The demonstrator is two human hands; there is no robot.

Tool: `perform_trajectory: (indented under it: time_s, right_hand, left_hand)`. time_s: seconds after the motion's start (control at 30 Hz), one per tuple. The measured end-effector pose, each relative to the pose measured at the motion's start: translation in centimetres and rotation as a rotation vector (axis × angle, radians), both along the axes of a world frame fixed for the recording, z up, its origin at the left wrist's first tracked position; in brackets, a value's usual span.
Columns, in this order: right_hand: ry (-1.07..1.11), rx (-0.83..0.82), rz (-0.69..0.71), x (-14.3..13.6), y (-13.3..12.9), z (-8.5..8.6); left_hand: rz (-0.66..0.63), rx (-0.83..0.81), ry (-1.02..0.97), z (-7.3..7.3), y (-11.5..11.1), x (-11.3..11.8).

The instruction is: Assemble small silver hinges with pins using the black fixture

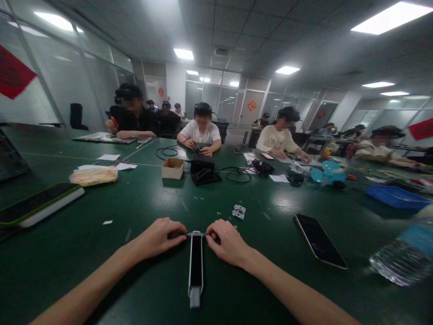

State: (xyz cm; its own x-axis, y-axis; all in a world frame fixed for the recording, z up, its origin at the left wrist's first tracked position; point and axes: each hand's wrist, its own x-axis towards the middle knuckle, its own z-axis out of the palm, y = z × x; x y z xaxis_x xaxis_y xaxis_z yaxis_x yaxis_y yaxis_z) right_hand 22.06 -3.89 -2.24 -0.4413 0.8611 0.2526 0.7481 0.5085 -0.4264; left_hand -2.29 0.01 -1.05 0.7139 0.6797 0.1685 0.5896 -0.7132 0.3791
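Observation:
A long, narrow piece with a black face and silver edges (196,264) lies on the green table in front of me, its grey block end toward me. At its far end, my left hand (165,237) is closed in a pinch on a thin dark rod-like piece (176,234) that reaches the left side. On the opposite side, my right hand (225,241) pinches a similar thin piece (204,234), mostly hidden by the fingers. Just beyond the right hand lie a small white metal bracket (239,211) and several tiny ring-like parts (218,213).
A phone (320,240) and a water bottle (402,255) lie at right, near a blue tray (397,197). Ahead stand a small wooden box (172,168) and a black device (203,167) with cables. At left is a green-edged black case (37,203). Several people sit across the table.

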Motion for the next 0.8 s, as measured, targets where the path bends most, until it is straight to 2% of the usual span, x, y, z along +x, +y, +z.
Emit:
perform_trajectory:
  time_s: [0.27,0.5,0.8]
  right_hand:
    - [0.006,0.018,0.012,0.15,0.13,-0.43]
    - [-0.005,0.002,0.006,0.01,-0.03,-0.01]
    - [-0.002,0.004,0.01,0.05,-0.02,-0.08]
  left_hand:
    - [0.013,-0.05,-0.031,-0.43,0.0,0.41]
    - [0.017,-0.072,-0.04,-0.63,-0.02,0.51]
    - [0.029,-0.051,-0.025,-0.48,-0.04,0.55]
